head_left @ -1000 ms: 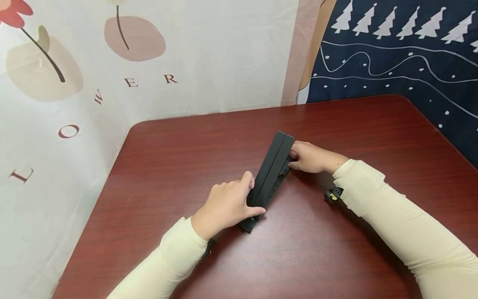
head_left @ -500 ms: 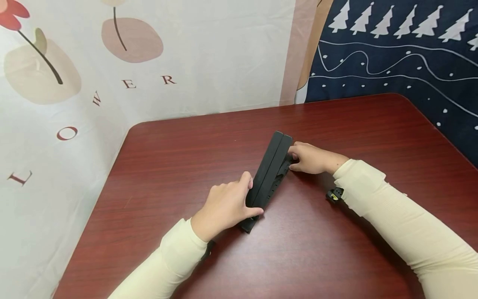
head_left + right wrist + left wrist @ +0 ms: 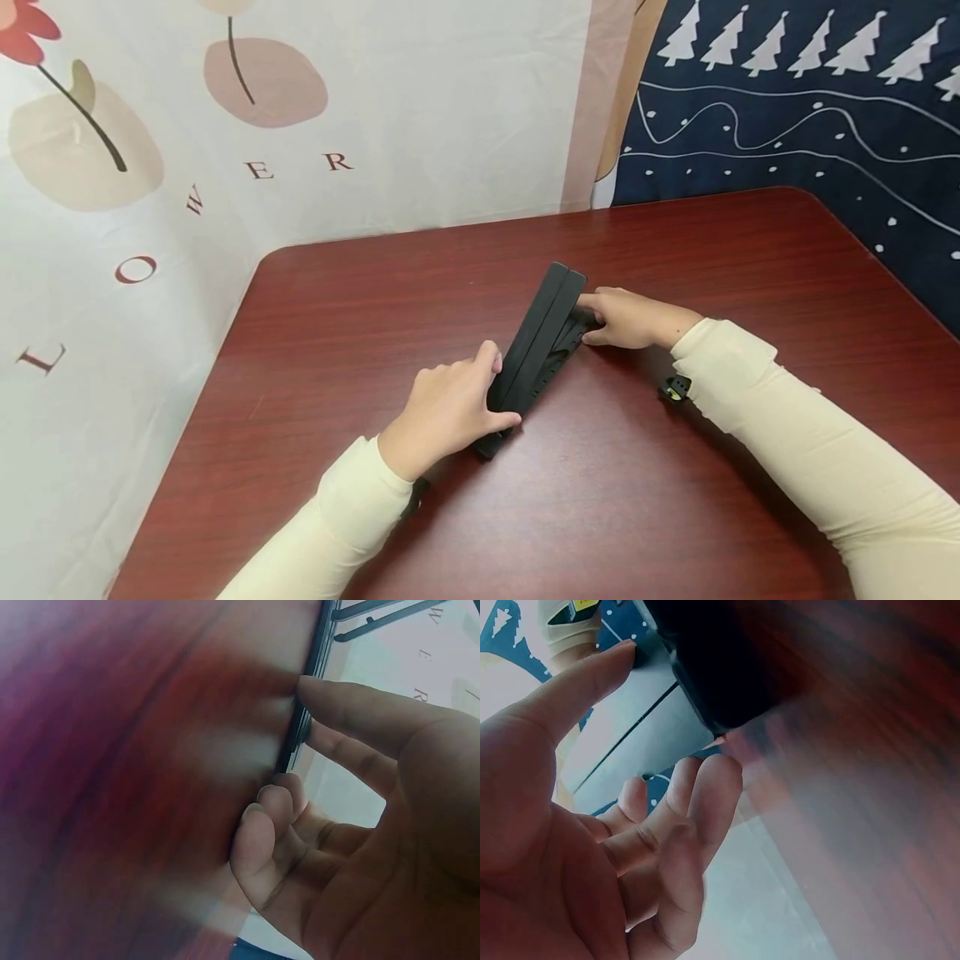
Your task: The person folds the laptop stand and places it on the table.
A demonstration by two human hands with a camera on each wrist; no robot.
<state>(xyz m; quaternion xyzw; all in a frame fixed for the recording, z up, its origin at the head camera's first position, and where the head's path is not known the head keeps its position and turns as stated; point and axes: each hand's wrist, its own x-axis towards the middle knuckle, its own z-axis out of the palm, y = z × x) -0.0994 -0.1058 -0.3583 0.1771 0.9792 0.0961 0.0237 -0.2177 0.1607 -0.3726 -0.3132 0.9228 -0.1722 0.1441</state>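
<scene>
Head view looking down, wrist views near fingers (image 3: 718, 796); tabletop (image 3: 615, 467) shared;

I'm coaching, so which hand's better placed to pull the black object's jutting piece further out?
Probably the right hand: it pinches the jutting piece near the far end; the left hand grips the body nearer the person.

Honestly can't pin down home or office here, just some indoor corner with a wood-look, reddish-brown tabletop (image 3: 337, 325). Pale fabric (image 3: 457, 108) with flowers and the letters "LOWER" hangs behind the tabletop and along its left side. Navy fabric (image 3: 795, 125) with white trees (image 3: 852, 46) wraps its far right corner. Kinda homey prints, tbh.
</scene>
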